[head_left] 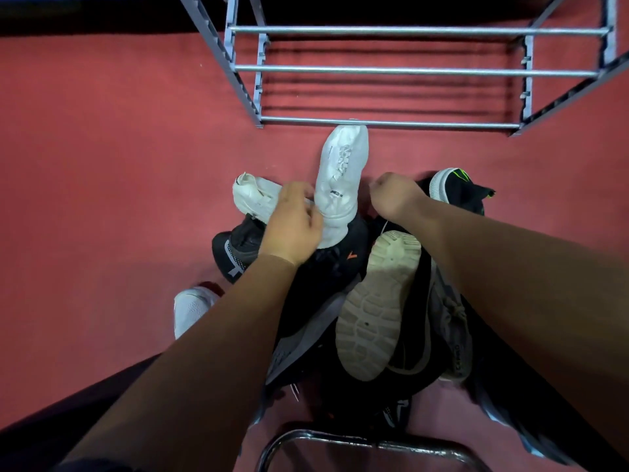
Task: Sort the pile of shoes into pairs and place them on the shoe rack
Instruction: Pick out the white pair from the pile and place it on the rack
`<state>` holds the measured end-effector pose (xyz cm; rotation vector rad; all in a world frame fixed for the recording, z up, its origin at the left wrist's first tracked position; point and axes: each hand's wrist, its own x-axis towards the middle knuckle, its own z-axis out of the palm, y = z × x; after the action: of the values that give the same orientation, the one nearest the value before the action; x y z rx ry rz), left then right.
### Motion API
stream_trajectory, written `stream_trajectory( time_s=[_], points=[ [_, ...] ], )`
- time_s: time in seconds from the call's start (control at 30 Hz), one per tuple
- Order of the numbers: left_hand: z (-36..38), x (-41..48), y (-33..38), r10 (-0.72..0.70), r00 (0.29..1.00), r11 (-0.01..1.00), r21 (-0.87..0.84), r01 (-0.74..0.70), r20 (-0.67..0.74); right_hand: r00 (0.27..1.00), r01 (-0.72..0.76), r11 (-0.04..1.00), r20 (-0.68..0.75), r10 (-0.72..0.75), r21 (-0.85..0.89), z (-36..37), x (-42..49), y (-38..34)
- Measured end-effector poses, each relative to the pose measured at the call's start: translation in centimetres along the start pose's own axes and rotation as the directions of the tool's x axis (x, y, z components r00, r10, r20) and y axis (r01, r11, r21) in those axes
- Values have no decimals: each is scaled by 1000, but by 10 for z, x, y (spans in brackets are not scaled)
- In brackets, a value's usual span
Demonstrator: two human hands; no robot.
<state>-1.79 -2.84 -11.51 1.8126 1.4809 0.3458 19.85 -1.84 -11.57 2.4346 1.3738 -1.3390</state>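
Closest to the viewer, and farthest from the shoe rack, is a black tube frame. The pile of shoes lies between it and the rack.

Starting from the left, a white mesh shoe lies far from the rack, and a second white sneaker lies nearer to it. I think these two could be confused when the partner is chosen.

Next, the left hand grips the heel end of the white sneaker. Pulling it out may tumble the shoes under it, and the toe may catch on the rack's front bar. Its long axis runs straight toward the rack, with the toe pointing at that bar and touching it, or nearly so.

The right hand is curled, and I cannot tell if it holds anything.
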Motion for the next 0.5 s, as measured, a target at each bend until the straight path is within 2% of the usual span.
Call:
stream_trajectory(
  time_s=[0.03, 0.07, 0.1, 0.17, 0.23, 0.33, 0.4, 0.5],
  points=[
    [-3, 5, -6, -70, 994, 998, -1, 70, -88, 1000, -2, 999, -17, 3, 46, 1, 2, 1],
    [-8, 12, -14, -96, 988, 990, 91, 107, -123, 1000, 4, 996, -26, -2, 90, 3, 3, 0],
    [-15, 22, -24, -89, 991, 959, 262, 111, -95, 1000, 11, 991, -29, -7, 131, 4, 3, -2],
    [-31, 40, -38, -101, 987, 803, 596, 7, 124, 1000, 18, 969, -23, -13, 246, 8, -3, -11],
    [-44, 59, -43, -184, 928, 661, 740, -127, 324, 1000, 24, 927, 0, -26, 375, 13, -6, -20],
    [-52, 81, -31, -328, 815, 460, 834, -304, 478, 1000, -5, 912, 27, -7, 411, 17, -2, -28],
    [-52, 88, -25, -401, 758, 450, 831, -325, 514, 998, -52, 932, 43, 39, 358, 16, 1, -33],
    [-51, 84, -30, -348, 761, 482, 801, -356, 548, 996, -69, 944, 69, 49, 322, 14, 7, -34]
  ],
)
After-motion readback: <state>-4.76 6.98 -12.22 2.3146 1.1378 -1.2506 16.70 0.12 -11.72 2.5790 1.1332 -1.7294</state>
